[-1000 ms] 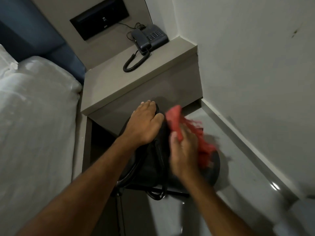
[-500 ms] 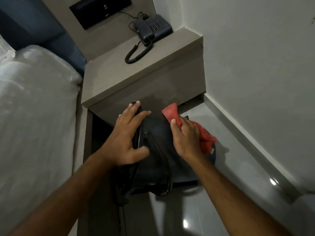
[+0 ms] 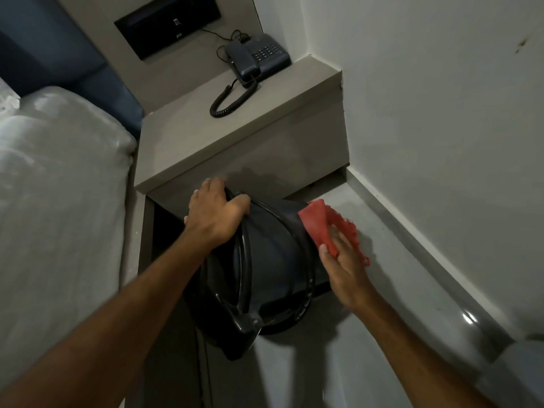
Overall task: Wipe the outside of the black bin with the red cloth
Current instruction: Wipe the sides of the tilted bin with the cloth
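Since half a second ago the right hand (image 3: 343, 265) has slid with the cloth from the top of the bin's wall down its right flank, and the left hand (image 3: 216, 214) has shifted from the near side of the rim to its far edge.

Two bare forearms reach in from the bottom of the view, one to each side of a single round black plastic bin (image 3: 266, 270), which is tipped over towards the camera on the glossy grey floor (image 3: 391, 251), its mouth to the left and its base to the right. A thin black hoop circles its dark, smooth wall, and a lid or rim piece hangs at its lower edge. The left hand is curled closed over the bin's upper rim, fingers hooked over it. The right hand lies flat with fingers together, pressing one crumpled red cloth (image 3: 323, 226) against the bin's right outer wall; the cloth's frayed edge sticks out past the fingers.

To the left lies one bed with white sheets (image 3: 56, 187). Beyond the bin stands one grey bedside shelf (image 3: 235, 125), bearing one dark corded telephone (image 3: 256, 58) with a coiled cable. Behind it, one black rectangular panel (image 3: 167, 23) is set into the wall.
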### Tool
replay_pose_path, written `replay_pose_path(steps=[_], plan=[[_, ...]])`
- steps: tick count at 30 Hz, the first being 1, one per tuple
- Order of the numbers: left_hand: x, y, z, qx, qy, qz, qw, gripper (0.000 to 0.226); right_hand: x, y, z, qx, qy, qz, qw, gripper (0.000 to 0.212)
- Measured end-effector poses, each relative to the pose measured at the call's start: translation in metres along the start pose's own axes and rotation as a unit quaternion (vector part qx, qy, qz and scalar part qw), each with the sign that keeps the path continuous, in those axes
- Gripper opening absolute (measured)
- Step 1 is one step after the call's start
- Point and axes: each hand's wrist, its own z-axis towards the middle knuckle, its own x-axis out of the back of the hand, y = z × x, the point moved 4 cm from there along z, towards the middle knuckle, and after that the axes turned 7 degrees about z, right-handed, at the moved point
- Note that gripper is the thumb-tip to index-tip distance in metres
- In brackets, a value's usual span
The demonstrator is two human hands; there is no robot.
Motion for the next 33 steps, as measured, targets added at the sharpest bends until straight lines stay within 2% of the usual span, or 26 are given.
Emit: replay_pose_path(steps=[3,5,7,10,11,13,15,17,18,20,22,25,26,27,29,30,32,33], plan=[[-0.002,-0.002,0.000,-0.013,0.003,0.004,1.000,0.067,-0.022,-0.026,0.012,0.015,-0.056,0.052,0.997,0.041],[-0.003,-0.002,0.003,0.003,0.015,-0.002,1.000,0.060,-0.042,-0.048,0.025,-0.009,-0.103,0.120,0.987,0.063],[-0.004,-0.005,0.004,0.026,0.019,-0.016,0.999,0.053,-0.053,-0.059,0.031,-0.005,-0.111,0.135,0.985,0.071],[-0.004,-0.009,0.002,0.013,0.015,-0.019,1.000,0.054,-0.051,-0.042,0.013,0.126,-0.066,-0.010,0.990,0.050],[-0.003,-0.010,0.001,0.009,0.015,-0.016,1.000,0.056,-0.043,-0.026,0.007,0.133,-0.056,-0.038,0.989,0.046],[-0.002,-0.008,0.000,0.003,0.014,-0.012,1.000,0.064,-0.019,0.020,0.005,0.065,-0.009,-0.073,0.995,0.052],[-0.002,-0.002,0.000,-0.003,0.009,-0.004,1.000,0.073,0.012,0.059,0.015,-0.073,0.048,-0.119,0.989,0.065],[-0.003,0.005,-0.001,-0.015,0.006,0.006,1.000,0.076,0.030,0.067,0.030,-0.147,0.059,-0.106,0.982,0.066],[-0.003,0.007,-0.001,-0.019,0.007,0.009,1.000,0.076,0.027,0.057,0.038,-0.133,0.057,-0.099,0.985,0.061],[-0.003,0.010,-0.002,-0.022,0.008,0.016,1.000,0.076,0.007,0.018,0.050,-0.038,0.032,-0.105,0.993,0.050],[-0.004,0.010,-0.003,-0.029,0.010,0.026,0.999,0.075,-0.023,-0.025,0.054,0.048,-0.021,-0.073,0.996,0.049],[-0.004,0.008,-0.005,-0.032,0.016,0.030,0.999,0.073,-0.036,-0.044,0.049,0.043,-0.100,0.081,0.991,0.045],[-0.004,0.007,-0.006,-0.034,0.017,0.027,0.999,0.073,-0.032,-0.037,0.045,0.040,-0.103,0.092,0.990,0.045],[-0.005,0.007,-0.008,-0.039,0.018,0.025,0.999,0.073,-0.026,-0.028,0.038,0.038,-0.084,0.074,0.993,0.048],[-0.006,0.011,-0.007,-0.047,0.019,0.027,0.998,0.072,-0.010,0.009,0.025,0.022,-0.020,-0.051,0.998,0.055],[-0.006,0.014,-0.006,-0.046,0.018,0.028,0.998,0.073,-0.001,0.030,0.016,-0.021,0.015,-0.103,0.994,0.058],[-0.007,0.020,-0.007,-0.052,0.017,0.036,0.998,0.074,0.014,0.064,-0.003,-0.109,0.082,-0.093,0.986,0.062],[-0.009,0.024,-0.007,-0.059,0.015,0.042,0.997,0.074,0.016,0.072,-0.011,-0.122,0.108,-0.062,0.985,0.062]])
